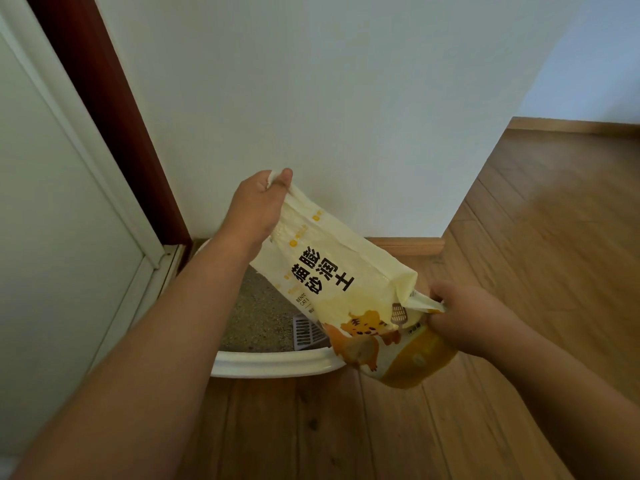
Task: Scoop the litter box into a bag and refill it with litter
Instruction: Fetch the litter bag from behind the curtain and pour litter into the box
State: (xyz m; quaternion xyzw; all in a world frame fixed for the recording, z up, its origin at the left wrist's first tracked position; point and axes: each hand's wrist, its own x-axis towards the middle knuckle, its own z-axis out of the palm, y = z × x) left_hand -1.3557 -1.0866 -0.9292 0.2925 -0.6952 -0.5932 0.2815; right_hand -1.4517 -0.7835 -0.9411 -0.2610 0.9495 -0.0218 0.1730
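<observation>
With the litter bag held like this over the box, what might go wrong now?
1. The yellow-and-white printed litter bag hangs partly beyond the white plastic litter box's rim, so litter may land on the wooden floor.
2. The left hand and right hand only pinch its corners; it may slip.
3. The grey slotted scoop lies in the litter and may get buried.

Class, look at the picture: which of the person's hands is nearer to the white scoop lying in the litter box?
Right. The right hand grips the litter bag beside the scoop; the left hand pinches its high end.
</observation>
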